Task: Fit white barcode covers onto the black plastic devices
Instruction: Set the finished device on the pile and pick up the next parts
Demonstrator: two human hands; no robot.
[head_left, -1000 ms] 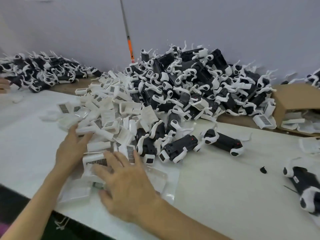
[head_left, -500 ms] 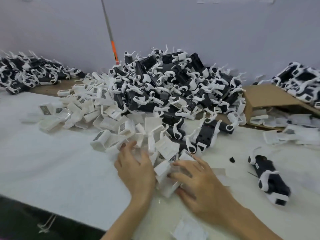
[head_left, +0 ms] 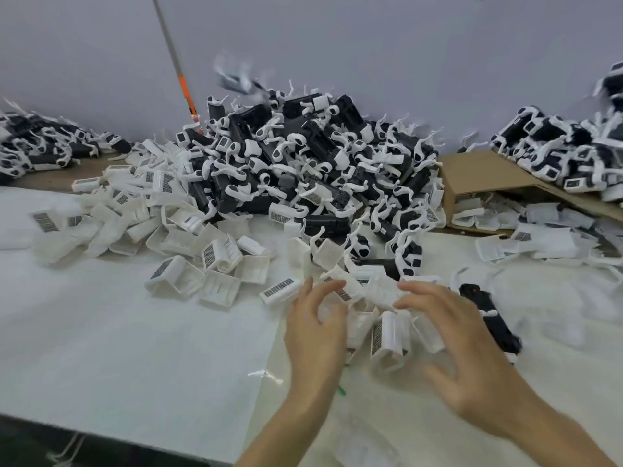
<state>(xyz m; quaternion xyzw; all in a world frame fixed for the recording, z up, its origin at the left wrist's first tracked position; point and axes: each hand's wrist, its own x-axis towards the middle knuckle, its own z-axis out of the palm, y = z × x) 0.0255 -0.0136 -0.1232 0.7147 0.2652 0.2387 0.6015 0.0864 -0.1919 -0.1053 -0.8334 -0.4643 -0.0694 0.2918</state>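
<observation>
Both hands have lifted off the clutch of covers they lay flat on half a second ago and hang just above it, near the desk's [head_left: 118,332] front edge. The left hand [head_left: 315,335] has its fingers bent and thumb curved toward them, white plastic showing in the gap; blur hides whether it pinches a cover or only touches one. The right hand [head_left: 465,352] is spread, fingers slightly bent, fingertips [head_left: 406,299] against a smeared cover [head_left: 381,291], gripping nothing. Between the hands one white cover [head_left: 387,335] stands on end, a hollow shell with a black barcode label down its narrow face; its neighbours are partly hidden under the palms. Just beyond the right hand lies a single black device [head_left: 499,332], long and matte with a red dot near its far end, its left side partly covered by that hand. Toward the left edge loose covers [head_left: 161,210] are strewn, some open side up, some showing barcodes. Along the back edge rises the big heap of devices [head_left: 313,163], black bodies tangled with white clips; a black-and-white blur [head_left: 239,82] above it is too smeared to name. A cardboard box [head_left: 478,176] lies at the heap's right, more covers at its mouth. A smaller heap [head_left: 40,146] at the far left corner and another heap [head_left: 556,146] at the far right are cut off by the frame.
</observation>
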